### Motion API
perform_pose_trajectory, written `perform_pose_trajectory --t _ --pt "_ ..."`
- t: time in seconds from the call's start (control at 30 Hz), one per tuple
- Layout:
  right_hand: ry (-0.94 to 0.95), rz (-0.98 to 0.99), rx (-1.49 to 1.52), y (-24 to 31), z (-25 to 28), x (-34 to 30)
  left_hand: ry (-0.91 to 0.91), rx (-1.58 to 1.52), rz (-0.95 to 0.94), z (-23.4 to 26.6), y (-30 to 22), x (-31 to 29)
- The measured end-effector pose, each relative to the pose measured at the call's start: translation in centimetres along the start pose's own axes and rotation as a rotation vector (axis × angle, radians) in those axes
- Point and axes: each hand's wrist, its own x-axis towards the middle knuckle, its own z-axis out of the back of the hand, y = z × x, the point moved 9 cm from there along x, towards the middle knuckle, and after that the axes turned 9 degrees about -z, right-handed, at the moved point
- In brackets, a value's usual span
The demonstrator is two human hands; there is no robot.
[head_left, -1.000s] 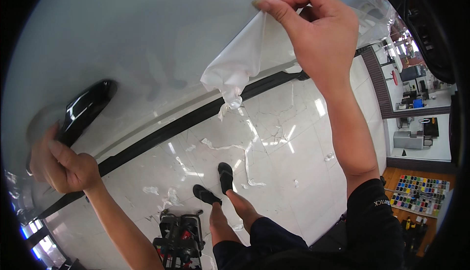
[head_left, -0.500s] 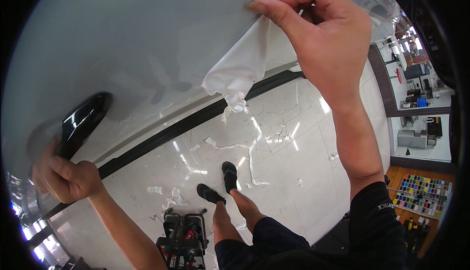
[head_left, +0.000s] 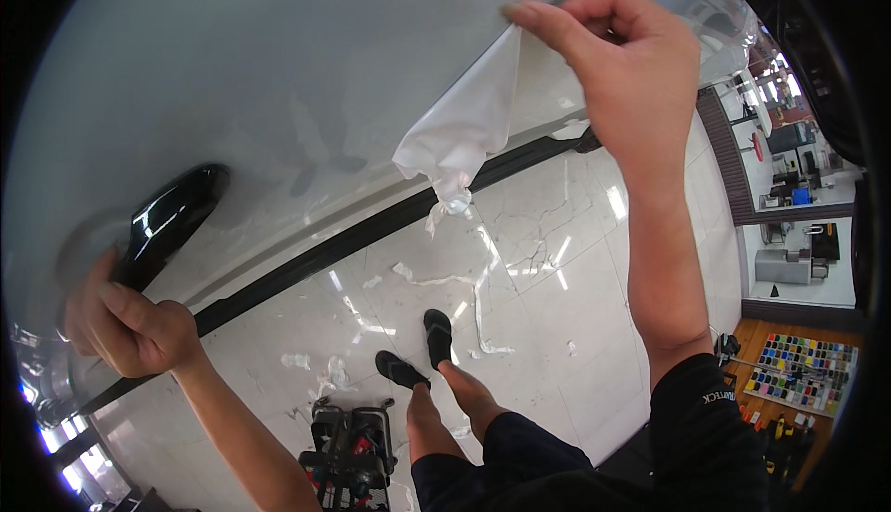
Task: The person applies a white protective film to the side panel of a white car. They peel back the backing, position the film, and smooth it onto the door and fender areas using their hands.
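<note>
A large glossy grey car panel (head_left: 278, 38) fills the upper left. My right hand (head_left: 640, 66) is up at its right part, thumb and forefinger pinched on the peeled edge of a thin film (head_left: 464, 103). The film's white side faces out, folded down in a triangle that ends in a crumpled, twisted tail. Lower left, my left hand (head_left: 135, 326) is closed at the near end of a black door handle (head_left: 176, 220), its fingers curled around the handle and partly hidden. A dark sill trim (head_left: 371, 224) runs below the panel.
White scraps (head_left: 336, 375) and strips lie on the pale tiled floor (head_left: 548, 373). A black wheeled stool or cart (head_left: 351, 447) stands near my feet. On the right are shelves (head_left: 798, 261) and a board of colour swatches (head_left: 803, 373).
My right hand has shifted a little right and down with the film edge still pinched. My left hand keeps its place by the handle; the view has shifted slightly.
</note>
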Motion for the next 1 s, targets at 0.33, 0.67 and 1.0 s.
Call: perform_pose_trajectory --t 0.33,0.67,1.0 --pt "0.023 0.221 0.03 1.2 -1.5 -5.5 -0.019 0.043 0.01 0.2 -0.3 0.4" --pt "0.385 0.081 0.21 7.5 -12.9 -13.8 0.023 0.004 0.107 0.1 -0.3 0.6" --pt "0.125 -0.215 0.345 5.0 -9.4 -9.9 0.085 -0.062 0.189 0.2 -0.8 1.5"
